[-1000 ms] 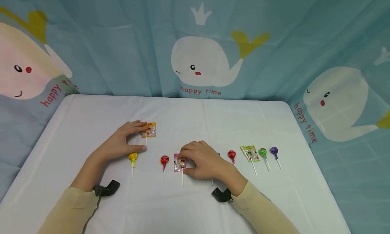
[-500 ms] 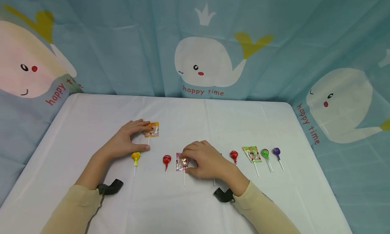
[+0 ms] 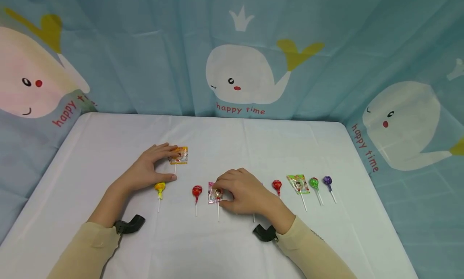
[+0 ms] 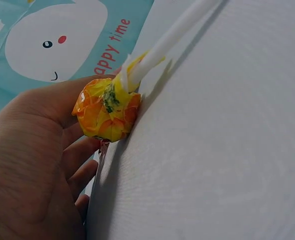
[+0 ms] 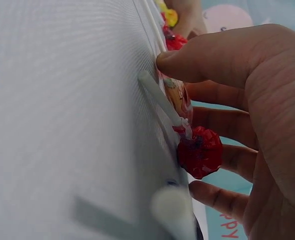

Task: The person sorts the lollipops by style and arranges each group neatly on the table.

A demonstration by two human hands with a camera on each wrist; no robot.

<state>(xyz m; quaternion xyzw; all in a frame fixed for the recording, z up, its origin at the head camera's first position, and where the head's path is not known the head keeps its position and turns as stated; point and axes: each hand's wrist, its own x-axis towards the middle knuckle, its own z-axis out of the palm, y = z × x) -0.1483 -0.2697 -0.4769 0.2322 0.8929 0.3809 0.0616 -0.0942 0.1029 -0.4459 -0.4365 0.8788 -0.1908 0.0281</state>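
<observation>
My left hand (image 3: 173, 164) lies on the white table (image 3: 108, 142). Its index fingertip touches an orange flat-wrapped lollipop (image 3: 179, 155) and its thumb rests at the end of that stick. A yellow round lollipop (image 3: 159, 187) lies just below this hand, and it shows close against the palm (image 4: 32, 160) as an orange-yellow ball (image 4: 107, 110). My right hand (image 3: 219, 196) curls over a pink flat-wrapped lollipop (image 3: 214, 193), with fingertips on the wrapper and the thumb (image 5: 207, 55) beside the stick. Under that palm lies a red round lollipop (image 5: 200, 152).
Further lollipops lie in a row: a red round one (image 3: 197, 191) between the hands, then right of my right hand another red one (image 3: 277, 185), a green flat one (image 3: 298, 184), a green round one (image 3: 313, 183) and a purple one (image 3: 327, 180). A whale-print curtain (image 3: 239, 73) hangs behind.
Both hands stay on the same lollipops. Only the head view shifts slightly.
</observation>
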